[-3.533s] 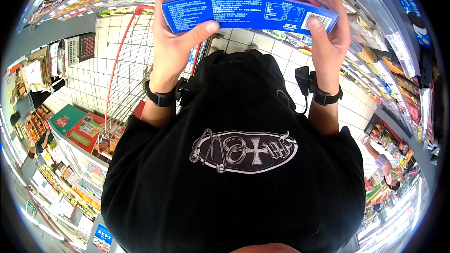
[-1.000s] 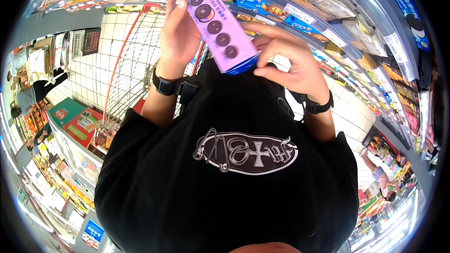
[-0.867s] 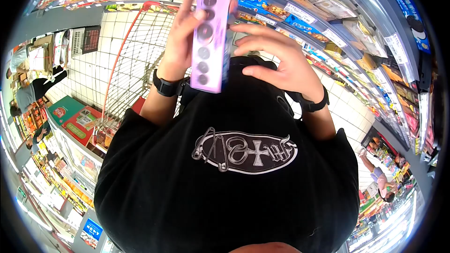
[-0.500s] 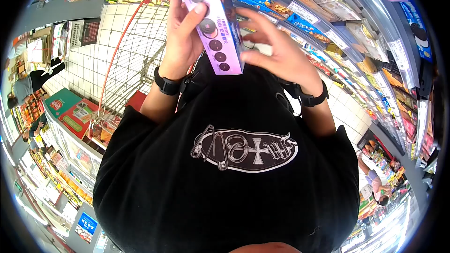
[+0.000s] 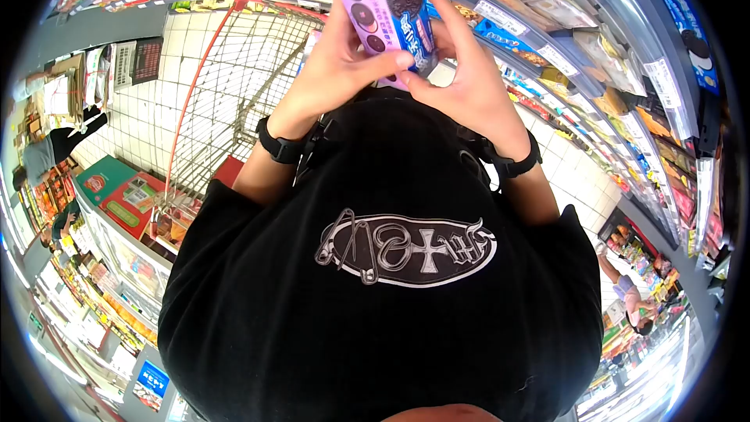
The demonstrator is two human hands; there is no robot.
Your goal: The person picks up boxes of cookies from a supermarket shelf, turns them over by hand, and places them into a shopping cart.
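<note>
Store shelves (image 5: 625, 23) of packaged snacks curve around us, above a pale tiled floor (image 5: 168, 121). We look down past our black T-shirt (image 5: 383, 328), which carries an oval emblem (image 5: 410, 250) in white outline, to a cookie box (image 5: 391, 12) held up at the top of the view, tilted, its upper end cut off by the edge. One long side is pink-purple with a row of dark round cookies; the neighbouring face is blue toward its lower end, with one big dark cookie and white lettering.

Our left hand (image 5: 332, 66) reaches up on the pink side, its thumb lying across the lower part of the blue face. Our right hand (image 5: 476, 90) cups the other side, index finger raised along the edge, thumb at the bottom corner. Each hand's grip is closed on the box, the two thumb tips near each other.

We count one box, two hands, two black wristbands, one on each wrist, and one wire shopping cart (image 5: 242, 1) with red edging at left. One person in pink (image 5: 639, 305) is far off at right.
</note>
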